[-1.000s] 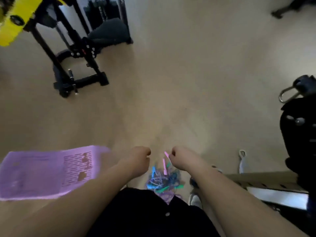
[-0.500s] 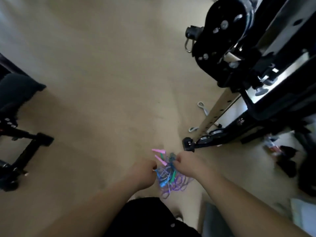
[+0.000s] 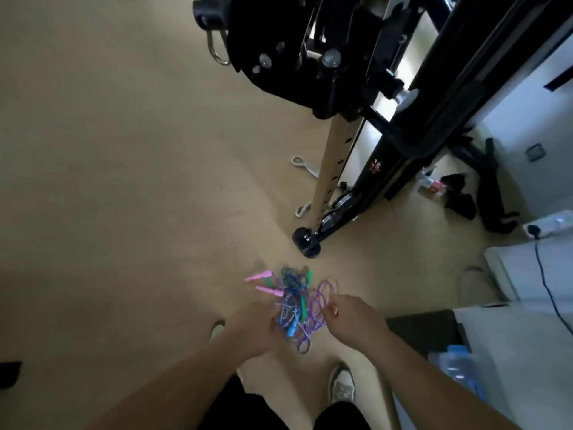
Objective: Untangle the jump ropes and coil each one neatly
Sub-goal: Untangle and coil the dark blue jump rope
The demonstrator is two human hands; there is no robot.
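Tangle of jump ropes [image 3: 294, 308] hangs between the two hands, low in the middle of the view and above the tan floor [image 3: 124, 181]. Purple, blue-and-white and dark blue cords are knotted together, with two pink handles [image 3: 263, 282] sticking out at the far left, a green handle [image 3: 303, 308] running through the middle and a blue handle [image 3: 290, 331] at the near side. The left hand [image 3: 252, 328] is closed around the near left part of the bundle. The right hand [image 3: 352, 316] pinches a purple loop [image 3: 319, 305] at the right edge between thumb and fingers. Both forearms reach in from the near edge. A white shoe [image 3: 341, 386] stands on the floor just near of the ropes, between dark trouser legs. Far right of the hands rises a black cable machine [image 3: 325, 57] with a tan perforated upright [image 3: 330, 172], a steel carabiner [image 3: 217, 45] hanging at its far left. A white strap [image 3: 305, 166] lies on the floor beside the upright. A white power strip [image 3: 548, 225] sits at the right edge, a dark cable trailing from it.
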